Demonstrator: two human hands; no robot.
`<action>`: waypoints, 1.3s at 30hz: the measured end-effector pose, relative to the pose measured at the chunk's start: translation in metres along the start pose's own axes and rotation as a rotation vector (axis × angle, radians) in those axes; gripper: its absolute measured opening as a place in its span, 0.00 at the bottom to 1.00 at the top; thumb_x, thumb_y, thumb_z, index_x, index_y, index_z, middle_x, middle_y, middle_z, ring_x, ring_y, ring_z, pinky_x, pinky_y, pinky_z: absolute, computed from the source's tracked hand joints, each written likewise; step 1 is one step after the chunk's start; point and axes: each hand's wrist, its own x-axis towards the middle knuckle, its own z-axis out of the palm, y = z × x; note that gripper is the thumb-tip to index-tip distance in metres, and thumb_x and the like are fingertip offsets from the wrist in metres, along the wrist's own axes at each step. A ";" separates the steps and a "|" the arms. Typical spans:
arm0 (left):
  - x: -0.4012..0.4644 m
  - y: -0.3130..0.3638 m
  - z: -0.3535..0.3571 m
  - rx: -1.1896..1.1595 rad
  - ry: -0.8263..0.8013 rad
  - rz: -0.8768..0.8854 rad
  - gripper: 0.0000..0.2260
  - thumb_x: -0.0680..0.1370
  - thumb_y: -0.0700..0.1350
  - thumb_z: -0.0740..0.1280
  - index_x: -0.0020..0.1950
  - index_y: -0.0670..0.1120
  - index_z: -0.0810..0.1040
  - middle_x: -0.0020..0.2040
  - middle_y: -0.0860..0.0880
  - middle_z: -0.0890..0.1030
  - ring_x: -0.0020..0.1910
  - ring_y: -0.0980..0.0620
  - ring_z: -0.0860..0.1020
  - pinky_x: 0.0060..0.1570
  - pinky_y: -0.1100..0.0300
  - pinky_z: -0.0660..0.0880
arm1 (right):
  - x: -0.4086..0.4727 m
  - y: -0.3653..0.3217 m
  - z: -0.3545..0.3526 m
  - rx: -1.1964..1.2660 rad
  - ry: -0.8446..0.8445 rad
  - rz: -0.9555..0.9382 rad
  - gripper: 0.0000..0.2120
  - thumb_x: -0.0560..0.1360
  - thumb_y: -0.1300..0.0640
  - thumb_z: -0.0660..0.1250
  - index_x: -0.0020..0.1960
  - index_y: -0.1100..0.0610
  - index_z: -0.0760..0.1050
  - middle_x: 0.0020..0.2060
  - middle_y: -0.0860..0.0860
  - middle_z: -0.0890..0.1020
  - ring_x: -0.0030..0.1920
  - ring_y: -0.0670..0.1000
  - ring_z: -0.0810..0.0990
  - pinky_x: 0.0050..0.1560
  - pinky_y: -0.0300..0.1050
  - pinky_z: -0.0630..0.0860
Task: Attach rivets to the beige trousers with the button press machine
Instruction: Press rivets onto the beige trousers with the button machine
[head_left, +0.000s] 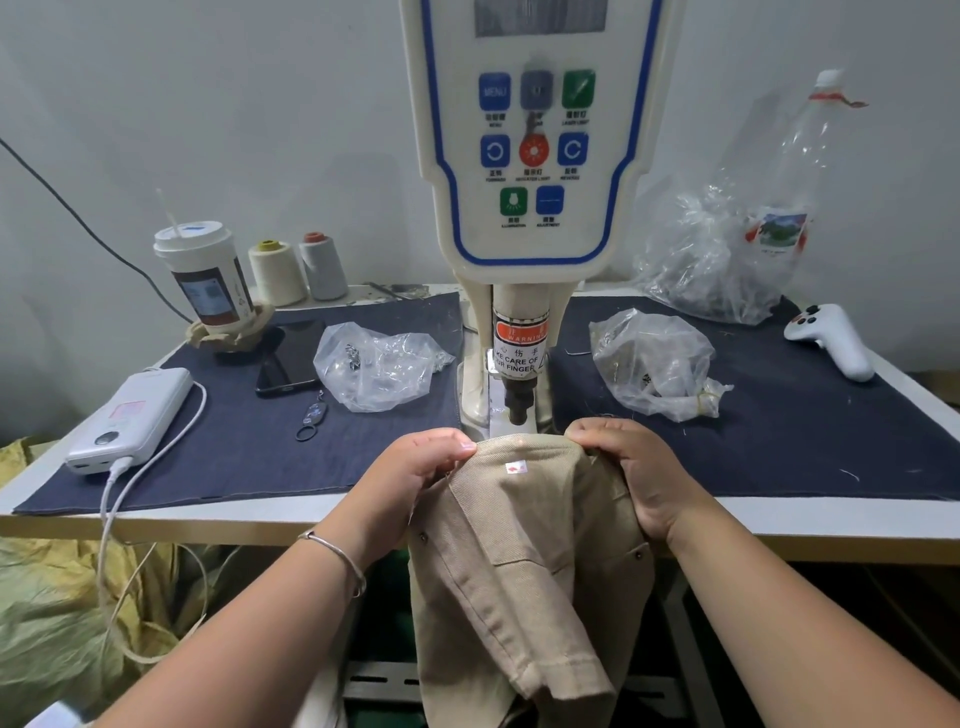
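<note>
Head view: beige trousers (511, 561) hang over the table's (311, 512) front edge, waistband just below the button press machine's (524, 156) punch (521, 402). Left hand (415, 483) pinches the waistband's left end; right hand (623, 473) grips its right end, fingers curled into the fabric. Two rivets (638, 556) show lower down.

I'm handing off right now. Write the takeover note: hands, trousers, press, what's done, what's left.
Left hand pinches the trousers' top edge; right hand grips the same edge from the other side.
The edge lies just in front of the press, whose punch is raised.
Two rivets already show lower on the fabric.
Left: slide the edge under the punch and press; keep fingers away from it.
</note>
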 end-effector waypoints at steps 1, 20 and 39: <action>-0.001 0.001 0.000 -0.002 -0.002 -0.005 0.08 0.71 0.47 0.66 0.32 0.49 0.75 0.28 0.54 0.68 0.27 0.60 0.66 0.26 0.70 0.64 | 0.000 0.000 0.000 -0.009 -0.004 0.001 0.14 0.75 0.63 0.62 0.32 0.57 0.77 0.29 0.52 0.75 0.32 0.47 0.74 0.36 0.39 0.72; -0.005 0.006 0.007 -0.081 0.029 -0.060 0.07 0.69 0.45 0.66 0.30 0.48 0.75 0.27 0.54 0.70 0.26 0.59 0.69 0.25 0.71 0.66 | -0.001 0.000 0.002 0.009 -0.012 -0.002 0.12 0.73 0.62 0.64 0.32 0.56 0.78 0.28 0.51 0.77 0.32 0.47 0.75 0.36 0.39 0.73; -0.075 0.086 0.002 -0.001 -0.446 -0.023 0.12 0.66 0.49 0.73 0.35 0.42 0.74 0.33 0.46 0.73 0.36 0.49 0.72 0.43 0.61 0.71 | -0.097 -0.029 0.024 -1.166 0.071 -0.163 0.10 0.65 0.57 0.71 0.31 0.57 0.71 0.37 0.49 0.74 0.38 0.49 0.72 0.39 0.46 0.68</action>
